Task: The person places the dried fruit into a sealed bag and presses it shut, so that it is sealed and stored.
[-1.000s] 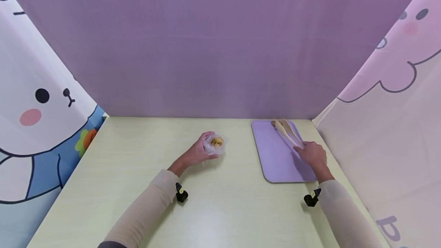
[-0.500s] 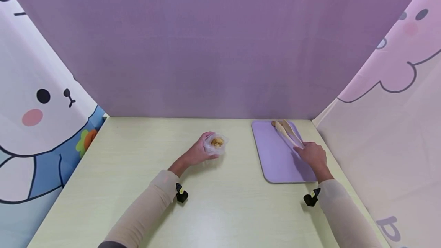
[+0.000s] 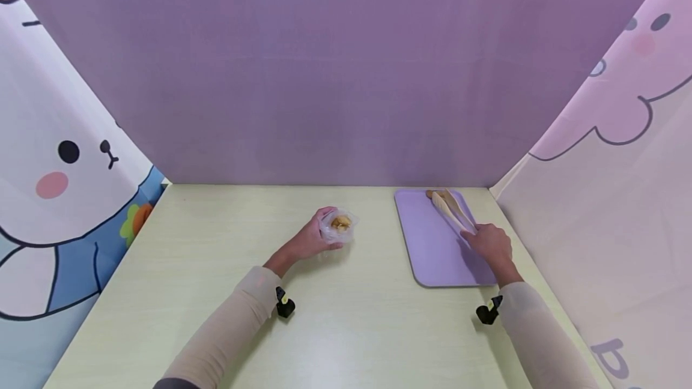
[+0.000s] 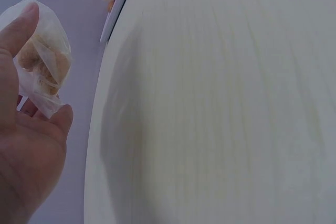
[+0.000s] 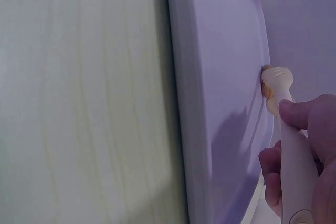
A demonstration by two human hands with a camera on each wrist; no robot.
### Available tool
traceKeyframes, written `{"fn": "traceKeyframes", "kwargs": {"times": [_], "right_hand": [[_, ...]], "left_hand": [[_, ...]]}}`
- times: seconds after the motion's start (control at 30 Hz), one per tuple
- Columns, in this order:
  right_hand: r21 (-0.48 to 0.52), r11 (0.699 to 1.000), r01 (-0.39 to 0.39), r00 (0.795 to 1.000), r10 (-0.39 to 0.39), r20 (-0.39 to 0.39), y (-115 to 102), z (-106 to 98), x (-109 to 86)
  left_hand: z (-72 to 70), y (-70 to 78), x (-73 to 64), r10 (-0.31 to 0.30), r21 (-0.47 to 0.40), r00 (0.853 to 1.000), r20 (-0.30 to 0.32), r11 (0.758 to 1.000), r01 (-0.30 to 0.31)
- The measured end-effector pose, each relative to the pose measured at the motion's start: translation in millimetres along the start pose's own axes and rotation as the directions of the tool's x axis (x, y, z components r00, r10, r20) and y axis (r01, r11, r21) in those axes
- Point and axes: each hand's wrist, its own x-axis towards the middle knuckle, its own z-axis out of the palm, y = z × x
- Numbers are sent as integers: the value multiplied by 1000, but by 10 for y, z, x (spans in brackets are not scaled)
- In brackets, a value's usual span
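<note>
My left hand holds a translucent plastic bag above the table, its mouth facing up. Golden-brown food pieces, like bread or pastry, lie inside; the left wrist view shows them through the plastic. Over at the right, my right hand grips pale tongs by their handle. The tongs' tips reach the far end of a purple tray. A small brown food piece is at the slotted tips, partly hidden by them; whether it is pinched is hard to tell.
The pale wood-grain table stretches under both arms. A purple panel closes off the back, and printed cloths with cartoon figures line the left side and right side. The tray lies near the table's right edge.
</note>
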Motion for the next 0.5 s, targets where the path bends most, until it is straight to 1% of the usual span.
{"fn": "traceKeyframes", "kwargs": {"times": [0.27,0.5], "right_hand": [[-9,1000,2,1000,-2,1,29,5,19],[-16,1000,23,1000,-23,-6,27,-9,18]], "left_hand": [[6,6,-1,3,-1,1000,14,1000,-3],[9,32,-12,-4,-9,1000,12,1000,4]]}}
